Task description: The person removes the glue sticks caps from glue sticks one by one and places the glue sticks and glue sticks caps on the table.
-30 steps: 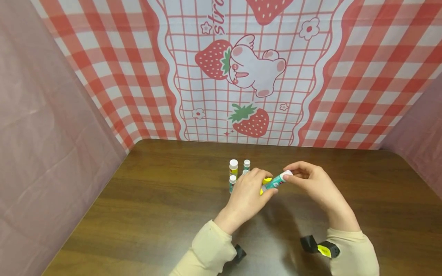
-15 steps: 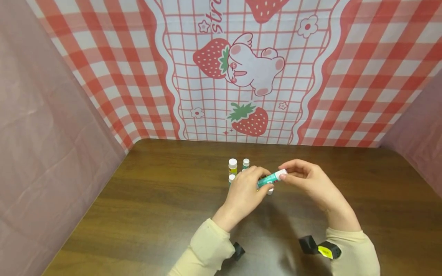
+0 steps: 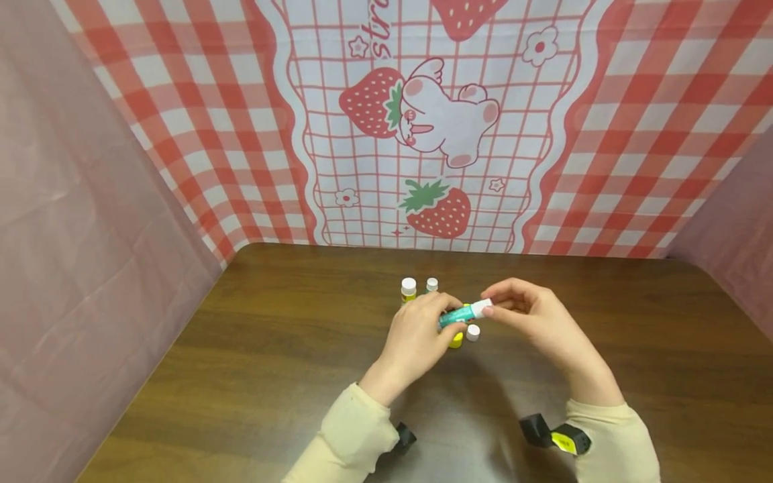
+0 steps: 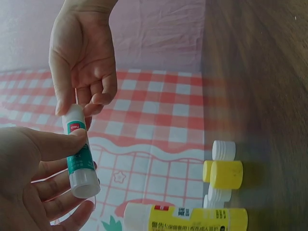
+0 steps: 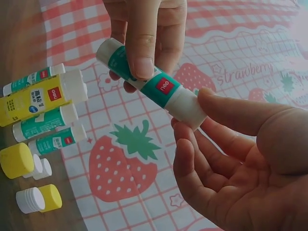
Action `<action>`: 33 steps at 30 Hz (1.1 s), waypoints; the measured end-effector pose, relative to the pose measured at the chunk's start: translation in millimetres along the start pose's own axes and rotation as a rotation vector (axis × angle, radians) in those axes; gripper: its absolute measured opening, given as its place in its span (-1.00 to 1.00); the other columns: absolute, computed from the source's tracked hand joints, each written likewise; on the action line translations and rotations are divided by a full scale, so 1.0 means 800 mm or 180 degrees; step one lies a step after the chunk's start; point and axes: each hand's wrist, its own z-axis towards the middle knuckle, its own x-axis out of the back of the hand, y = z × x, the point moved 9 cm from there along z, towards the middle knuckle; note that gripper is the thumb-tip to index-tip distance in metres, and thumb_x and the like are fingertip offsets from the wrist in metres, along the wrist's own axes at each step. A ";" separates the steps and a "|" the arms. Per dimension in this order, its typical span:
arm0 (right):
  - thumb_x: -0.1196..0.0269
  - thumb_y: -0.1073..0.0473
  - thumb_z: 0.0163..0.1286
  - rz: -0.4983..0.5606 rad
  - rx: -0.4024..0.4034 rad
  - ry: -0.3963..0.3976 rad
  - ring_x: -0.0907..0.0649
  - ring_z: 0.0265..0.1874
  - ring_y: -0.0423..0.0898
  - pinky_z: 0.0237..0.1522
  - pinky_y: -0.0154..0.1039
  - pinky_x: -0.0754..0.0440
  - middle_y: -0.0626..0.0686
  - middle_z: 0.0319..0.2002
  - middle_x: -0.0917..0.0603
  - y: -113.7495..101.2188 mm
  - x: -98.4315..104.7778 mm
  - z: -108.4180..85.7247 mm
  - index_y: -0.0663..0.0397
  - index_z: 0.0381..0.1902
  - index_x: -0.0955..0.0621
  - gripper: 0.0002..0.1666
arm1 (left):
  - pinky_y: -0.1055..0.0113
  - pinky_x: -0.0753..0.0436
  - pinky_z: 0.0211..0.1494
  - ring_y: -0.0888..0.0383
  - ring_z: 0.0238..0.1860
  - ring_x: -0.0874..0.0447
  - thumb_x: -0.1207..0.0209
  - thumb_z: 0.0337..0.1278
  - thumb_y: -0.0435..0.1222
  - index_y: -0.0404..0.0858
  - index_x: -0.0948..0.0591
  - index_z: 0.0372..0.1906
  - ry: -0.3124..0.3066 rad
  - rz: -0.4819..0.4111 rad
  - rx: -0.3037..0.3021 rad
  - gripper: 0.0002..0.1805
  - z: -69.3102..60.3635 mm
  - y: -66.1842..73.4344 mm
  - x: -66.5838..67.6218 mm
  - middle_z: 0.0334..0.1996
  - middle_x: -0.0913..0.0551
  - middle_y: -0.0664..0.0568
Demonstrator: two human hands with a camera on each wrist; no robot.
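Note:
A green-and-white glue stick (image 3: 459, 315) is held above the table, tilted, its label printed with a red logo. My left hand (image 3: 417, 339) grips its green body between thumb and fingers. With thumb and fingertips, my right hand (image 3: 537, 322) pinches the white cap (image 5: 187, 109) at the other end. In the right wrist view the cap sits on the stick, and whether it is fully seated I cannot tell. Beyond the left hand stand a yellow glue stick (image 5: 33, 98) and several green glue sticks (image 5: 45, 122), upright and close together, partly hidden in the head view.
Loose yellow caps (image 4: 227, 174) and white caps (image 3: 474, 333) rest on the brown table (image 3: 272, 349) just below the held stick. A red-checked strawberry cloth (image 3: 435, 134) hangs behind the table's far edge. Pinkish cloth (image 3: 90, 235) hangs at the left side.
Both hands have moved slightly left with the glue stick, which now lies flatter than at first. A yellow cap and a white cap beneath it have come into clearer view.

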 end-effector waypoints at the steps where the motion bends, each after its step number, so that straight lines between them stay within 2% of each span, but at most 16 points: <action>1: -0.27 0.20 0.19 -0.0036 0.0022 0.0011 -0.64 -0.37 -0.26 -0.31 -0.35 -0.59 0.05 -0.30 -0.65 -0.001 0.000 0.000 0.28 -0.13 -0.53 -0.67 | 0.39 -0.48 -0.25 0.29 -0.35 -0.53 -0.31 -0.08 -0.13 -0.05 -0.62 -0.27 0.0004 0.0001 -0.0004 -0.78 0.000 -0.001 0.001 -0.40 -0.60 0.24; 8: -0.27 0.18 0.19 -0.0173 0.0097 0.0123 -0.63 -0.35 -0.19 -0.32 -0.31 -0.60 0.05 -0.29 -0.64 -0.002 0.000 0.001 0.22 -0.16 -0.55 -0.71 | 0.41 -0.47 -0.24 0.29 -0.39 -0.51 -0.30 -0.07 -0.11 -0.04 -0.62 -0.28 0.0019 0.0047 -0.0047 -0.79 0.001 -0.005 0.008 -0.40 -0.59 0.25; 16: -0.27 0.14 0.19 -0.0211 0.0064 0.0216 -0.61 -0.37 -0.22 -0.34 -0.36 -0.59 0.10 -0.27 -0.62 -0.003 0.004 0.001 0.20 -0.16 -0.56 -0.69 | 0.37 -0.48 -0.15 0.30 -0.35 -0.52 -0.28 -0.03 -0.10 -0.05 -0.60 -0.24 -0.0045 -0.0025 0.0144 -0.77 0.002 -0.022 0.011 -0.33 -0.61 0.23; 21: -0.28 0.12 0.18 -0.0311 0.0012 0.0227 -0.60 -0.40 -0.23 -0.36 -0.33 -0.58 0.11 -0.28 -0.64 0.006 0.004 0.004 0.19 -0.16 -0.58 -0.68 | 0.32 -0.51 -0.18 0.23 -0.31 -0.55 -0.28 -0.03 -0.13 -0.11 -0.61 -0.20 0.0072 -0.0151 0.0242 -0.74 0.003 -0.036 0.020 -0.29 -0.63 0.17; 24: -0.29 0.10 0.17 -0.0373 -0.0075 0.0250 -0.59 -0.41 -0.21 -0.38 -0.31 -0.58 0.12 -0.29 -0.64 0.016 0.005 0.007 0.19 -0.14 -0.59 -0.66 | 0.35 -0.50 -0.26 0.22 -0.33 -0.55 -0.28 -0.03 -0.15 -0.14 -0.61 -0.18 0.0168 -0.0363 0.0360 -0.73 0.003 -0.049 0.027 -0.30 -0.62 0.15; 27: -0.28 0.09 0.18 -0.0461 -0.0239 0.0268 -0.59 -0.40 -0.13 -0.38 -0.29 -0.57 0.14 -0.29 -0.65 0.031 0.006 0.010 0.22 -0.12 -0.58 -0.63 | 0.38 -0.52 -0.27 0.23 -0.30 -0.56 -0.27 0.00 -0.20 -0.14 -0.61 -0.18 0.0218 -0.0762 0.0604 -0.76 0.004 -0.069 0.028 -0.29 -0.61 0.13; 30: -0.26 0.08 0.20 -0.0598 -0.0416 0.0271 -0.61 -0.36 -0.09 -0.37 -0.30 -0.55 0.15 -0.28 -0.66 0.049 0.006 0.013 0.25 -0.11 -0.57 -0.60 | 0.36 -0.55 -0.24 0.21 -0.26 -0.59 -0.26 0.01 -0.23 -0.14 -0.61 -0.19 0.0276 -0.1157 0.0844 -0.78 0.004 -0.093 0.025 -0.27 -0.64 0.11; 33: -0.25 0.08 0.21 -0.0759 -0.0533 0.0278 -0.64 -0.29 -0.06 -0.34 -0.31 -0.54 0.19 -0.24 -0.67 0.062 0.007 0.014 0.28 -0.09 -0.55 -0.59 | 0.33 -0.56 -0.16 0.19 -0.22 -0.61 -0.26 0.00 -0.25 -0.17 -0.60 -0.18 0.0347 -0.1423 0.1051 -0.78 0.003 -0.114 0.023 -0.25 -0.66 0.07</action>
